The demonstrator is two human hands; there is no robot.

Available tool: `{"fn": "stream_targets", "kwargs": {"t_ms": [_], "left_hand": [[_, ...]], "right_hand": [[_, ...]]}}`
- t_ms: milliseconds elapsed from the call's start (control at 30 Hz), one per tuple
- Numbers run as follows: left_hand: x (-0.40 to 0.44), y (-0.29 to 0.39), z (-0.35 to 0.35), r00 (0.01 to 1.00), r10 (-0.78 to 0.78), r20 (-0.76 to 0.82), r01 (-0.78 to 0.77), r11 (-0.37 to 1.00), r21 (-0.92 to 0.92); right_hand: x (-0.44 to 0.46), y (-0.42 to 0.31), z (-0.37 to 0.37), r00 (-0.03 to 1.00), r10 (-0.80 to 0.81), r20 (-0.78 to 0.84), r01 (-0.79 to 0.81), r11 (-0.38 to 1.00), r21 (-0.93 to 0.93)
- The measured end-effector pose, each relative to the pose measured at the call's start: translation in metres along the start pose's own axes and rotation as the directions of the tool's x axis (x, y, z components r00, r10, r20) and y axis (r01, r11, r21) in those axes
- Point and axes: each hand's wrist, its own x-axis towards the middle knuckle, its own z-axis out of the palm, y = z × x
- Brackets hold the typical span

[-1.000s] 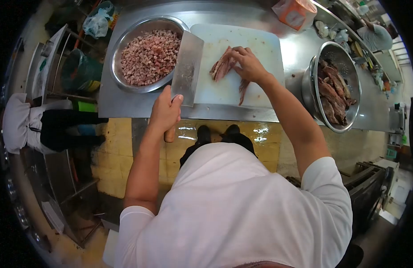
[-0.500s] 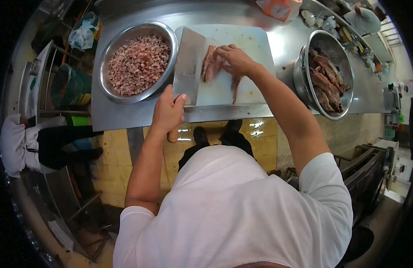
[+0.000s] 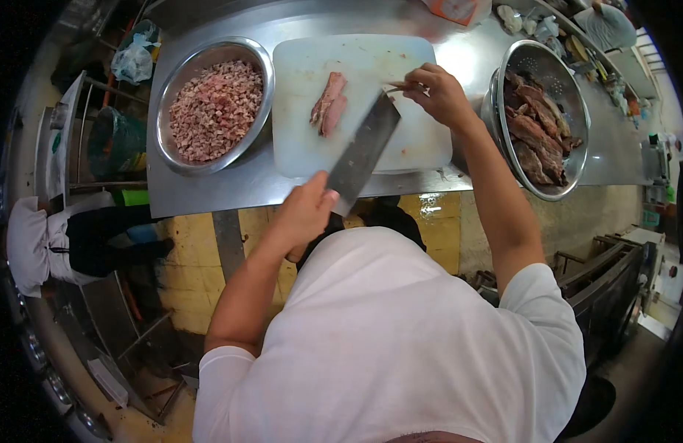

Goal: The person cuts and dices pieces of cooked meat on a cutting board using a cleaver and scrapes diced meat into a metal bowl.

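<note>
My left hand [image 3: 303,215] is wrapped round the handle of a cleaver [image 3: 365,151]. The wide blade slants up and right across the front of a white cutting board [image 3: 422,151]. Over the board's right part, my right hand [image 3: 435,90] pinches a thin strip of meat [image 3: 395,87], seen nearly edge-on. The blade's far end is close to that strip; whether they touch I cannot tell. Left of the blade, pieces of pinkish-brown meat [image 3: 329,105] lie side by side on the board, with neither hand on them.
Left of the board, a steel bowl [image 3: 266,118] holds diced meat [image 3: 216,111]. On the right, a steel colander [image 3: 529,59] holds larger browned pieces of meat [image 3: 537,133]. An orange-and-white package [image 3: 453,9] sits at the back of the steel table [image 3: 208,193]. Another person [image 3: 53,244] stands at left.
My right hand has left the pieces on the board and moved right, lifting the thin strip. The cleaver has swung from beside the bowl to a slant across the board's front right.
</note>
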Motion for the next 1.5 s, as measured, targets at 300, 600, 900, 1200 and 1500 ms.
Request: {"fn": "stream_targets", "kwargs": {"t_ms": [300, 600, 900, 1200, 1500], "left_hand": [[0.021, 0.022, -0.004, 0.993, 0.117, -0.024, -0.101, 0.93, 0.354], [0.016, 0.075, 0.004, 0.984, 0.098, 0.151, -0.168, 0.799, 0.578], [0.06, 0.076, 0.029, 0.978, 0.144, 0.153, -0.208, 0.773, 0.599], [0.045, 0.064, 0.034, 0.981, 0.042, 0.188, -0.148, 0.788, 0.597], [0.044, 0.05, -0.031, 0.973, 0.225, -0.042, -0.214, 0.96, 0.181]], "right_hand": [[-0.093, -0.007, 0.07, 0.986, -0.106, -0.131, 0.089, 0.987, -0.134], [-0.1, -0.001, 0.068, 0.984, -0.088, -0.156, 0.081, 0.995, -0.05], [-0.109, 0.008, 0.082, 0.98, 0.003, -0.2, -0.01, 0.999, -0.036], [-0.115, -0.001, 0.087, 0.958, 0.024, -0.284, -0.016, 0.999, 0.029], [-0.095, -0.01, 0.073, 0.98, -0.037, -0.195, 0.046, 0.998, 0.041]]}}
